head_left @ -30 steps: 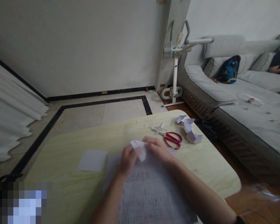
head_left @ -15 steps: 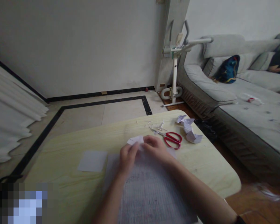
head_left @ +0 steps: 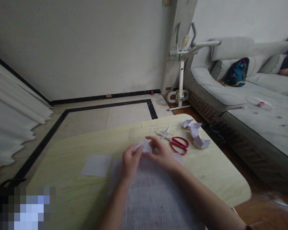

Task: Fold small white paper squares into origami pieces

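A small white piece of folded paper (head_left: 144,146) is held up between both hands, with a crease showing near its middle. My left hand (head_left: 131,159) pinches its left side between thumb and fingers. On the right side, my right hand (head_left: 161,154) has its thumb at the paper's lower edge and its index finger raised and curved above. Beneath both hands lies a large lined sheet with writing (head_left: 151,198). A square of white paper (head_left: 96,165) lies flat on the table to the left. Red-handled scissors (head_left: 180,145) rest beyond my right hand.
Several folded paper pieces (head_left: 195,134) sit at the table's (head_left: 220,172) far right, and thin paper scraps (head_left: 166,130) lie by the scissors' blades. Past the table stand a white exercise machine (head_left: 180,76) and a grey sofa (head_left: 254,115) with a blue bag (head_left: 237,72). A person's arm shows at the right edge.
The folded paper now shows a raised crease and a pointed top. My right index finger has lifted away from it. The camera view has shifted slightly.
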A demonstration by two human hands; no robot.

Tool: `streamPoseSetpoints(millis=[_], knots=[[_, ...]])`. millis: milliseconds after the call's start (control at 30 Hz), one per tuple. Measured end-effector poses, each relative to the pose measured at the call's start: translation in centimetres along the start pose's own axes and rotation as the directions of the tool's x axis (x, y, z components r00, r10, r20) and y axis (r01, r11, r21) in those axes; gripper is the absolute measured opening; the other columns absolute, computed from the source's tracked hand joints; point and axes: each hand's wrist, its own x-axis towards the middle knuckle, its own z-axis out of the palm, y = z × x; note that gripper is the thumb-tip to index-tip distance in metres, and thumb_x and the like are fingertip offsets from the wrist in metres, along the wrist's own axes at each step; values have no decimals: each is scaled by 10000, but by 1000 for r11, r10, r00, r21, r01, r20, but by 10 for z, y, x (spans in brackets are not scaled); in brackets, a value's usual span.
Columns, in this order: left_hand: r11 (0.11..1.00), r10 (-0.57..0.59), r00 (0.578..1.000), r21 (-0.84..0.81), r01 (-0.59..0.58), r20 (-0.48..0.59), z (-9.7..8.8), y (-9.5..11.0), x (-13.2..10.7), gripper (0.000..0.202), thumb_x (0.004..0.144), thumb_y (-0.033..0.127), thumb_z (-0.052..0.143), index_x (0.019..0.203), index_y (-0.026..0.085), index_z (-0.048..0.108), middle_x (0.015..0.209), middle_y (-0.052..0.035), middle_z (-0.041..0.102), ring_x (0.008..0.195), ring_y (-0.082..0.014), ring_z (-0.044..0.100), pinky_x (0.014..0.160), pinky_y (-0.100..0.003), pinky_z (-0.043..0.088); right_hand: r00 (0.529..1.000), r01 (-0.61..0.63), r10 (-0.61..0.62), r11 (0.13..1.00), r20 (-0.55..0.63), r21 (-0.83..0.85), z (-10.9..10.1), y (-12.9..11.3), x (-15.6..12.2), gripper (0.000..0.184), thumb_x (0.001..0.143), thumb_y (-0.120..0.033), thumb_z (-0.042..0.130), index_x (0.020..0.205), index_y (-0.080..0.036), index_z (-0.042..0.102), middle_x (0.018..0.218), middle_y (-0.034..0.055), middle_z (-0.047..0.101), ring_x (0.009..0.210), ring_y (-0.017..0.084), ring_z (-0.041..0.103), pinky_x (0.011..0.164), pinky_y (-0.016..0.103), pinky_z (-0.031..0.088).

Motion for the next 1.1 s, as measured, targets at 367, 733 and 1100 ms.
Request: streamPoseSetpoints(millis=[367,733,1100], knots=[[995,-31,993,-94,42,113,-1,-7,1,257,734,337,665,864,119,705,735,-30,716,709,-189,662,633,-239,498,997,67,-72,990,-41,-120,2,7,0,319,770,-189,627,1085,-192,575,897,35,607,720,141,540,627,254,453],[994,-23,998,-108,28,56,1,-12,3,269,740,345,682,897,126,677,763,-27,720,709,-190,678,634,-243,508,973,181,-206,960,-101,-214,5,14,-1,460,763,-176,641,1205,-230,527,927,45,598,708,149,527,624,272,463],[996,33,996,-85,-26,86,1,-8,0,238,782,317,637,933,136,669,810,-27,706,762,-181,653,676,-232,487,971,193,-221,950,-91,-247,3,10,-1,420,754,-152,629,1162,-214,550,923,43,610,716,150,524,621,262,451]])
